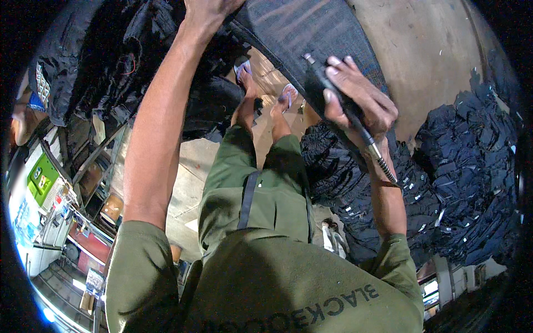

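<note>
A dark blue-grey denim trouser leg (302, 28) with pale worn streaks stretches across the upper middle. My right hand (361, 100) is closed round a slim black rotary handpiece (363, 133), its metal tip pointing up and left over the denim. A spring-sleeved cable leaves the handpiece's lower end along my right wrist. At the upper edge, by the denim's left side, is my left hand (211, 8); the picture cuts it off and its fingers are hidden.
Dark garments (122, 61) hang or lie heaped at the upper left. Big piles of black garments (466, 177) fill the right, with more beside my legs. A brown surface (422, 50) extends beyond the denim. Sandalled feet (242, 69) stand on the floor below; a bright green object (43, 177) sits far left.
</note>
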The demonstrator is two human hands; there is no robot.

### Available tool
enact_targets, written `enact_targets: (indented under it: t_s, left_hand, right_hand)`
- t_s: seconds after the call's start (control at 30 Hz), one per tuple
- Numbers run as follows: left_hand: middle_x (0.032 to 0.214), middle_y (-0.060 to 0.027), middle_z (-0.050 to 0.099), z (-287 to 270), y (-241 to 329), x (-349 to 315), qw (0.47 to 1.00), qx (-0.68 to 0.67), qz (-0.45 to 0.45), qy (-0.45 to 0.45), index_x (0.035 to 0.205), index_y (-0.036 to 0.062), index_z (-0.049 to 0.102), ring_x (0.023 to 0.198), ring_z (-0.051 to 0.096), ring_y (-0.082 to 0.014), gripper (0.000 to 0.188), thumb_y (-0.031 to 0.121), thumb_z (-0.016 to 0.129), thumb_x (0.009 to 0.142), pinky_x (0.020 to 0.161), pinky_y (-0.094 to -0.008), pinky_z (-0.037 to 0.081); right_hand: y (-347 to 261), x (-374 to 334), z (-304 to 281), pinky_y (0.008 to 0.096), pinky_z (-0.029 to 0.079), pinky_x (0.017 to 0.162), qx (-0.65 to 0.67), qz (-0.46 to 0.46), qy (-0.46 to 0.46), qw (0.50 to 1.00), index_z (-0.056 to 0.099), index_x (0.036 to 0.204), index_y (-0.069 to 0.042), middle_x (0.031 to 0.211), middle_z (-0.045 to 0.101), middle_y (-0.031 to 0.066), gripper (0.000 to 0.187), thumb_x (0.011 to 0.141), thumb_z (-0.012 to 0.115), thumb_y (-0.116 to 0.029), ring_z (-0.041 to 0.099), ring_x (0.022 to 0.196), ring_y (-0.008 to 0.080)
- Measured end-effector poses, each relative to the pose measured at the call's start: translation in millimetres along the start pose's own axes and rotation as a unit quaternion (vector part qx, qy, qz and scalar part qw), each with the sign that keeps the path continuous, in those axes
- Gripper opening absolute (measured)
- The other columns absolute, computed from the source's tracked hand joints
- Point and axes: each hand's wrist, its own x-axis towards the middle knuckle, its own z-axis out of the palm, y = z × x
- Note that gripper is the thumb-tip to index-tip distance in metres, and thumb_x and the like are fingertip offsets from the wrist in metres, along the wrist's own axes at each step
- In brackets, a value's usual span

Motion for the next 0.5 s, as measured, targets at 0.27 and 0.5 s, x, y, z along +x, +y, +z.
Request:
enact_targets:
  t_s: [0.27, 0.5]
  left_hand:
    - [0.110, -0.0183, 0.073, 1.7, -2.6, 0.4, 1.000, 0.000, -0.004, -0.003, 0.111, 0.0016, 0.069, 0.108, 0.069, -0.0373, 0.048, 0.029, 0.093, 0.080, 0.098, -0.0443, 0.053]
    - [0.112, -0.0185, 0.073, 5.0, -5.8, 3.7, 1.000, 0.012, -0.009, 0.005, 0.112, 0.0011, 0.069, 0.110, 0.068, -0.0374, 0.049, 0.030, 0.093, 0.081, 0.098, -0.0445, 0.053]
  right_hand:
    - [1.0, -0.2, -0.7, 0.0514, 0.059, 0.106, 0.002, -0.037, -0.012, 0.999, 0.080, 0.110, 0.000, 0.110, 0.081, 0.0168, 0.026, 0.084, 0.082, -0.003, 0.078, 0.112, 0.0328]
    - [7.9, 1.7, 3.6, 0.0515, 0.059, 0.106, -0.014, -0.013, 0.026, 0.999, 0.080, 0.111, 0.000, 0.110, 0.081, 0.0163, 0.029, 0.083, 0.082, -0.003, 0.078, 0.111, 0.0323]
